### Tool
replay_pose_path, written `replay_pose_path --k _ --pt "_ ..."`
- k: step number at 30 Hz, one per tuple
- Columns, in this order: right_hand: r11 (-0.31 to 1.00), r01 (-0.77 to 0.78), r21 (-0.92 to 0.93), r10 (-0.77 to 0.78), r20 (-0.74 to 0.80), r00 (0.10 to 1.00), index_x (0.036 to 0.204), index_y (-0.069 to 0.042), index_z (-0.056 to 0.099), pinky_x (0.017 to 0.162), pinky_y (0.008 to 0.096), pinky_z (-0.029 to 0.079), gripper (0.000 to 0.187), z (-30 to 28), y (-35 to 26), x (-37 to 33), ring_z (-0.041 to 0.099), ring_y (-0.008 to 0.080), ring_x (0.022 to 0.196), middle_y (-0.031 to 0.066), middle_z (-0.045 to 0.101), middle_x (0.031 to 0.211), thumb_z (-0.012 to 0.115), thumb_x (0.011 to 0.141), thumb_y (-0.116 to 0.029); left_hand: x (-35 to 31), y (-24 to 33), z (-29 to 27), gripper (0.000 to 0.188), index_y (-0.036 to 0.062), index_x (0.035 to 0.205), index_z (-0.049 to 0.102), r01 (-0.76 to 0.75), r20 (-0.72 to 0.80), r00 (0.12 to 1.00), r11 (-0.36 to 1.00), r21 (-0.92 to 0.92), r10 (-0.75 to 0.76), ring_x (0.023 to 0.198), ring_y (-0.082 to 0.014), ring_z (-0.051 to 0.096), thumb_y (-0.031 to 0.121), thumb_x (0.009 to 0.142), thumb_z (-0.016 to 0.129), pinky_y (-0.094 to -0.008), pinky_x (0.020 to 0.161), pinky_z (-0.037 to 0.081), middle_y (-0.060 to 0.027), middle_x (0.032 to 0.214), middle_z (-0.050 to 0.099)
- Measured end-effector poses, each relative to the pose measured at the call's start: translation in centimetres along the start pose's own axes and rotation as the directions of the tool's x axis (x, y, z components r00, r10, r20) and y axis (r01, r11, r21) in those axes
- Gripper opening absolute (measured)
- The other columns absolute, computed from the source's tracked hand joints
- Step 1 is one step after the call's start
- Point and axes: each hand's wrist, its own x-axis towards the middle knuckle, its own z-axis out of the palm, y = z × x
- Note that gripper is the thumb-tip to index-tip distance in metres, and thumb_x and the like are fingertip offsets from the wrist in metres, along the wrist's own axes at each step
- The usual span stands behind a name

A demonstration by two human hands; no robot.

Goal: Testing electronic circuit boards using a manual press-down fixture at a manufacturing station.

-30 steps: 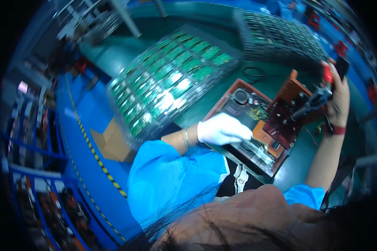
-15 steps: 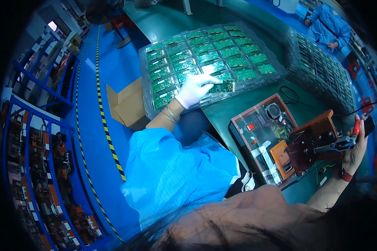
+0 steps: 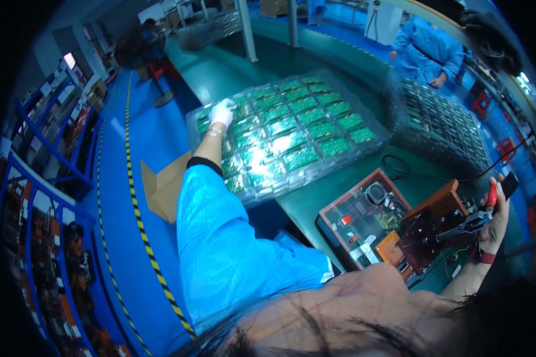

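1 red handle is touched by the right hand; boards near the left hand are best edge-held; the fingers' closure cannot be told.

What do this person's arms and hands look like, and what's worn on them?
The left hand wears a white glove, with something thin, likely a bracelet, at the wrist. A bright blue fabric sleeve with a dark cuff covers that arm. The right hand shows no glove; a dark red wristband circles its wrist.
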Motion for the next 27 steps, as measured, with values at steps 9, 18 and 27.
replay_pose_path --k 9,18,27 --pt "1.000 -0.009 0.010 0.009 -0.002 1.000 0.133 -0.001 0.050 0.058 0.0196 0.045 0.042 1.0 -0.3 -0.6 0.051 0.0067 0.064 0.0073 0.066 0.111 0.059 0.096 -0.019 1.8 0.8 0.8 0.027 0.0250 0.104 0.073 0.030 0.121 0.991 0.963 0.267 -0.065 0.106 -0.0327 0.059 0.020 0.081 0.059 -0.0462 0.096 0.039 -0.0041 0.109 0.071" --pt "1.000 -0.010 0.021 0.009 0.031 0.999 0.131 0.000 0.051 0.058 0.0189 0.048 0.044 0.4 -0.1 -0.3 0.056 0.0090 0.067 0.0098 0.067 0.106 0.061 0.093 -0.019 8.0 11.1 -1.8 0.041 0.0239 0.121 0.066 -0.165 0.230 0.968 0.949 0.269 0.103 0.117 -0.0274 0.058 0.019 0.084 0.049 -0.0487 0.101 0.039 0.0032 0.128 0.063" --pt "0.997 -0.076 0.030 0.074 0.041 0.996 0.133 0.000 0.050 0.057 0.0193 0.048 0.049 1.2 -0.6 0.3 0.057 0.0091 0.069 0.0091 0.068 0.104 0.064 0.091 -0.022 13.6 27.1 -6.7 0.048 0.0117 0.140 0.048 -0.224 0.159 0.973 0.860 0.459 0.168 0.119 -0.0297 0.059 0.029 0.098 0.034 -0.0418 0.102 0.044 -0.0125 0.134 0.058"
